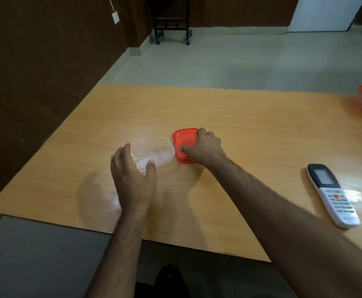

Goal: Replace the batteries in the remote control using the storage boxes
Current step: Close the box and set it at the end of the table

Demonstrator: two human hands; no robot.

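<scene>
So the right hand [203, 147] presses the red lid [183, 145] flat, parking it; the left hand [132, 175], spread, steadies the open box [154, 154]. Remote [332, 194] waits at four o'clock.

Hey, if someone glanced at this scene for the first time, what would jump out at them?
Probably the red lid at the middle of the wooden table, with the right hand resting on it. Just left of it the left hand cups an open clear box. A white remote control lies face up near the right edge.
</scene>
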